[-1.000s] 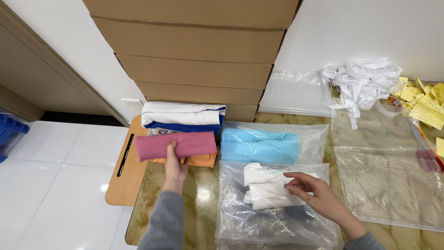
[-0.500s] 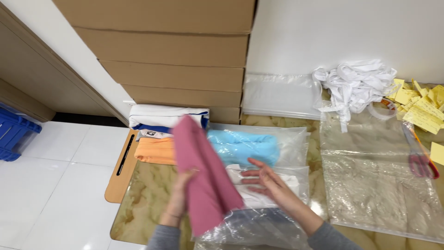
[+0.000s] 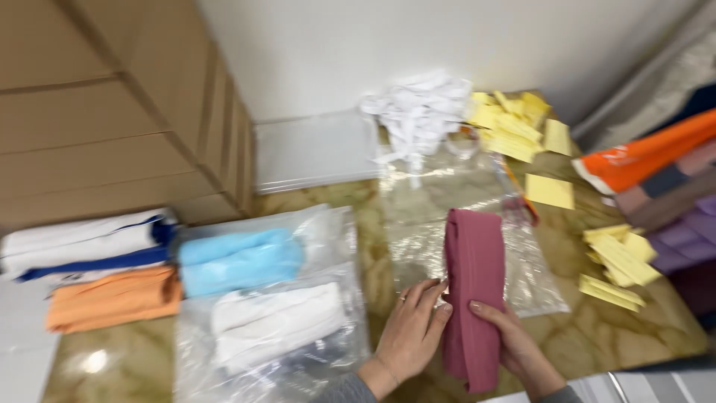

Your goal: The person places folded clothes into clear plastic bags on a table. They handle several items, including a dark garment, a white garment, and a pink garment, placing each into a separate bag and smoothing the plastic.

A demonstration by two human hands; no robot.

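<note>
A folded orange cloth (image 3: pixel 113 298) lies at the far left, beside a folded light-blue cloth (image 3: pixel 240 259) and a white one (image 3: pixel 276 325) on clear plastic bags (image 3: pixel 335 239). The left hand (image 3: pixel 412 328), fingers together, presses the folded dusty-pink cloth (image 3: pixel 473 287) standing lengthwise on the marble tabletop (image 3: pixel 597 336); the right hand (image 3: pixel 514 345) grips its other side. Yellow paper slips (image 3: pixel 615 261) lie right.

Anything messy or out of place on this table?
Mostly tidy. The yellow paper slips lie scattered in loose heaps, and the white strips sit in a tangle by the wall. The folded garments lie neat; both hands hold the pink cloth.
</note>
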